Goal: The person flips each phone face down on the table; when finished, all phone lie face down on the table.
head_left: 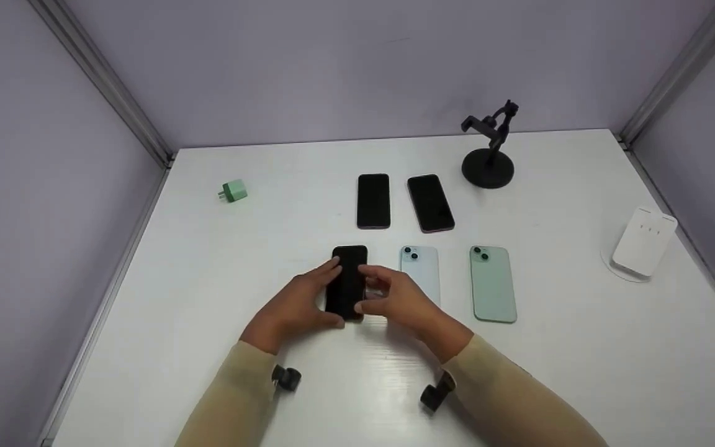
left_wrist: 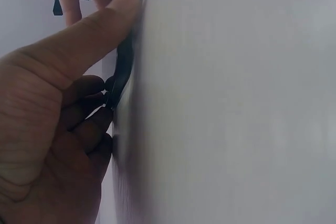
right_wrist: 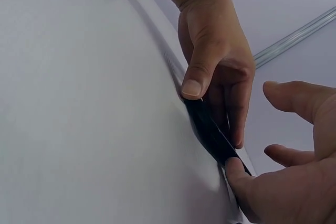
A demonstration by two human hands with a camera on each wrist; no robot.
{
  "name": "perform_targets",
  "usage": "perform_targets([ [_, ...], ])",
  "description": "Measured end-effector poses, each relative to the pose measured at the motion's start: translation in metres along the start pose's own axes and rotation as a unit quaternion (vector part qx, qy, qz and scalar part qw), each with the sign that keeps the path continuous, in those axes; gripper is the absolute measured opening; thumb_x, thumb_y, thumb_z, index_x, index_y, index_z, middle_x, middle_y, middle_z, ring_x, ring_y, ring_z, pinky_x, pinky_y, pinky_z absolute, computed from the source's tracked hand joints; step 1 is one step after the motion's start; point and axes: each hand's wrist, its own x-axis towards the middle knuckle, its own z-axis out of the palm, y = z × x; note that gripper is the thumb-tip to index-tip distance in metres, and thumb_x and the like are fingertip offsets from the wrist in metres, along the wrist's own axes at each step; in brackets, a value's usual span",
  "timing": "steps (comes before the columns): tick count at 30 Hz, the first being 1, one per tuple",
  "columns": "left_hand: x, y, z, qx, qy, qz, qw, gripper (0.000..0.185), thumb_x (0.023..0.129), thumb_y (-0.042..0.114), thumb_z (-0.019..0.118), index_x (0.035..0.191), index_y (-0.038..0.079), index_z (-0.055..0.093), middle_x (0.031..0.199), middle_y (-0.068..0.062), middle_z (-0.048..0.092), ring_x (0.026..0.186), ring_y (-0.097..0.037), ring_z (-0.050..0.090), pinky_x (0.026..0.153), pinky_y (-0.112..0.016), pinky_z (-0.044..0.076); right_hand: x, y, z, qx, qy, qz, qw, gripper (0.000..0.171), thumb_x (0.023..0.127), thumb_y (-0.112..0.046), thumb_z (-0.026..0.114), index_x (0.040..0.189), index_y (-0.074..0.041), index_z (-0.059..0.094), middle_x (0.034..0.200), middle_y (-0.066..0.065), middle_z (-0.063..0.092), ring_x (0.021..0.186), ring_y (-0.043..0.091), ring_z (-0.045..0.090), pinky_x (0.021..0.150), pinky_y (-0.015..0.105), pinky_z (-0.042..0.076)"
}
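Note:
A black smartphone [head_left: 348, 285] lies screen up between both hands. My left hand [head_left: 295, 310] holds it from the left, thumb at the near end and fingers along the far left edge. In the left wrist view the left hand [left_wrist: 47, 98] has its fingers bent beside the phone's dark edge [left_wrist: 124, 61]. On the other side, my right hand [head_left: 401, 301] reaches to the phone's right edge. The right wrist view shows one fingertip of the right hand [right_wrist: 299, 177] touching the phone [right_wrist: 210, 135], its other visible digits spread apart from it.
A pale blue phone [head_left: 427, 264] lies partly under the right hand, with a green phone [head_left: 494, 292] beyond. Behind are two dark-screened phones [head_left: 373, 202] [head_left: 431, 203] and a black phone stand [head_left: 488, 167]. A green charger plug [head_left: 234, 190] lies left, a white charging stand [head_left: 645, 242] right.

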Motion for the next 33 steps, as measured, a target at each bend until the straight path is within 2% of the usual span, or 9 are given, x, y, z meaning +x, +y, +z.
perform_targets([
  [5,0.000,0.000,0.001,-0.008,0.005,0.002,1.0000,0.105,0.086,0.034,0.096,0.171,0.016,0.037,0.181,0.015,0.023,0.167,-0.022,0.027,0.133,-0.046,0.032,-0.005,-0.008,0.001,0.027,-0.009,-0.018,0.999,0.084,0.094,-0.005,0.083,0.168,-0.010,0.044,0.164,0.020,0.052,0.151,0.038,0.054,0.113,0.041,0.056],
  [8,-0.001,0.001,0.002,-0.016,0.007,0.008,0.9998,0.106,0.087,0.034,0.096,0.172,0.015,0.036,0.181,0.011,0.024,0.167,-0.022,0.027,0.134,-0.046,0.031,-0.007,-0.014,0.003,0.038,-0.022,-0.040,0.998,0.085,0.095,-0.004,0.082,0.169,-0.011,0.042,0.170,0.018,0.045,0.155,0.040,0.048,0.111,0.039,0.057],
  [11,-0.001,0.002,0.003,-0.027,0.013,0.014,0.9995,0.106,0.087,0.032,0.095,0.172,0.013,0.035,0.181,0.006,0.027,0.166,-0.022,0.029,0.134,-0.046,0.030,-0.008,-0.019,0.007,0.039,-0.037,-0.061,0.997,0.087,0.095,-0.001,0.081,0.170,-0.013,0.039,0.174,0.017,0.039,0.154,0.044,0.049,0.110,0.038,0.058],
  [15,-0.002,0.004,0.004,-0.042,0.023,0.016,0.9987,0.105,0.089,0.030,0.094,0.172,0.013,0.033,0.179,0.001,0.033,0.165,-0.022,0.032,0.134,-0.045,0.031,-0.009,-0.022,0.012,0.024,-0.050,-0.074,0.996,0.092,0.093,0.002,0.080,0.172,-0.019,0.037,0.176,0.013,0.037,0.156,0.041,0.047,0.112,0.039,0.057],
  [18,-0.003,0.005,0.003,-0.052,0.029,0.021,0.9980,0.104,0.089,0.027,0.093,0.173,0.013,0.033,0.177,-0.002,0.036,0.164,-0.022,0.034,0.133,-0.045,0.032,-0.009,-0.023,0.014,0.011,-0.054,-0.083,0.995,0.094,0.093,0.003,0.078,0.173,-0.022,0.034,0.177,0.009,0.035,0.160,0.034,0.043,0.115,0.039,0.055],
  [25,-0.006,0.002,0.004,-0.071,0.040,0.040,0.9959,0.103,0.091,0.033,0.092,0.173,0.016,0.032,0.175,0.000,0.039,0.163,-0.021,0.036,0.133,-0.046,0.033,-0.009,-0.020,0.016,0.002,-0.068,-0.088,0.994,0.100,0.093,-0.002,0.083,0.175,-0.019,0.028,0.180,0.004,0.029,0.163,0.031,0.036,0.120,0.043,0.050],
  [30,-0.009,0.000,0.003,-0.101,0.054,0.043,0.9925,0.104,0.087,0.032,0.094,0.172,0.020,0.035,0.172,0.000,0.044,0.161,-0.019,0.041,0.131,-0.044,0.036,-0.007,-0.019,0.018,0.011,-0.079,-0.094,0.992,0.100,0.092,-0.004,0.086,0.173,-0.027,0.033,0.180,0.000,0.027,0.164,0.030,0.036,0.121,0.045,0.049],
  [33,-0.012,-0.002,0.002,-0.129,0.057,0.049,0.9888,0.104,0.087,0.026,0.095,0.172,0.020,0.035,0.171,-0.002,0.046,0.159,-0.020,0.043,0.128,-0.043,0.040,-0.006,-0.018,0.019,0.012,-0.087,-0.099,0.991,0.098,0.093,-0.005,0.087,0.173,-0.026,0.034,0.181,-0.001,0.027,0.164,0.030,0.036,0.121,0.046,0.049],
])
